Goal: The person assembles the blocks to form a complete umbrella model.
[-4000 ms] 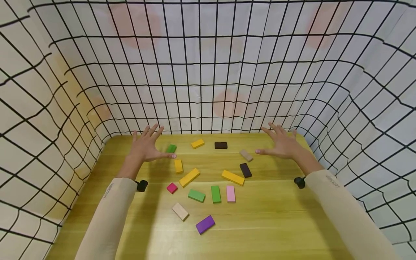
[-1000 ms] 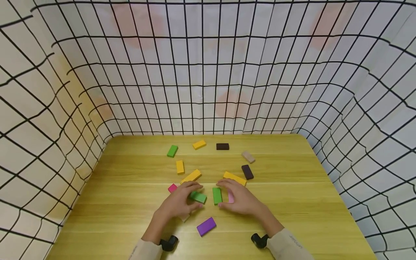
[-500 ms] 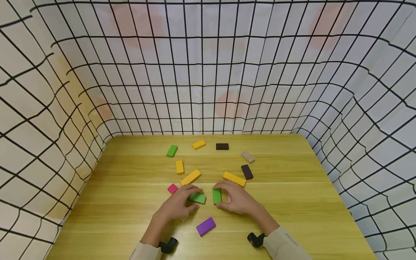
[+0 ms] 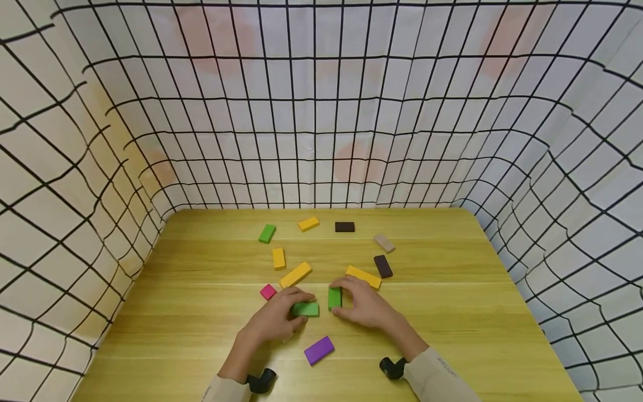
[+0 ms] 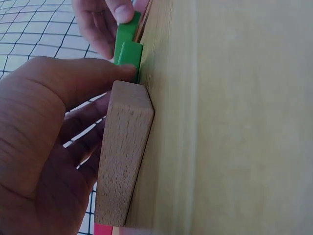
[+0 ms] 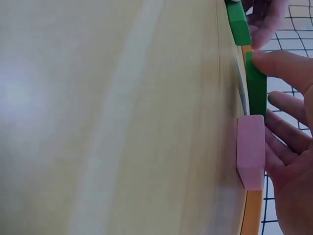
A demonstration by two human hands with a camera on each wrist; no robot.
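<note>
In the head view my left hand (image 4: 275, 318) grips a light-green block (image 4: 306, 310) between thumb and fingers, close over the table. My right hand (image 4: 365, 303) pinches a second, deeper green block (image 4: 334, 299) by its two ends; the right wrist view shows this green block (image 6: 257, 85) tilted, with a gap under it. Under the right palm lies a pink block (image 6: 251, 147), mostly hidden in the head view. Beside the left thumb stands a bare-wood block (image 5: 124, 152), nearly covered by the hand from above. A purple block (image 4: 318, 350) lies between the wrists.
Farther back on the wooden table (image 4: 452, 335) lie several loose blocks: a long yellow block (image 4: 295, 274), another long yellow block (image 4: 364, 277), a dark block (image 4: 383, 266) and a small red block (image 4: 268, 291). Black grid netting (image 4: 321, 111) over white sheets encloses the back and sides.
Both hands came in from the far sides of the table to the middle blocks. The left green block has turned more level; the right green block has shifted slightly away and come up off the table.
</note>
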